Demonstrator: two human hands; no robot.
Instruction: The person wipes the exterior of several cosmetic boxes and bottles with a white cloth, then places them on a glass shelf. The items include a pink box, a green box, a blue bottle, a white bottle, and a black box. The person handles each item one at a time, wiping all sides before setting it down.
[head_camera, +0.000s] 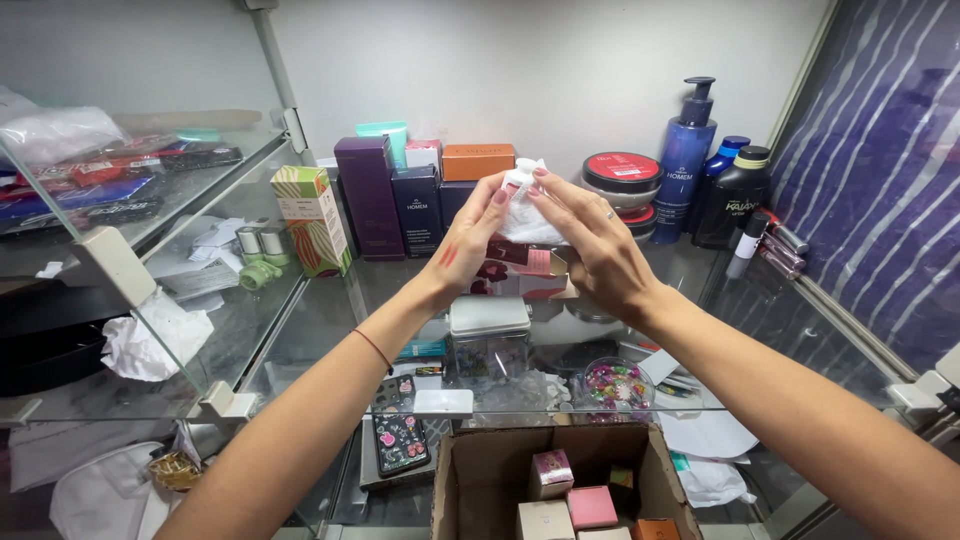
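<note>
White crumpled cloth pinched between left hand and right hand, above open glass shelf.

two hands, one white cloth, three dark bottles

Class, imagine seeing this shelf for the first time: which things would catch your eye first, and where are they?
At the centre, the left hand and right hand together grip a crumpled white wrapper above the glass shelf. A tall blue pump bottle stands at the back right, and an open cardboard box of small pink boxes sits below.
</note>
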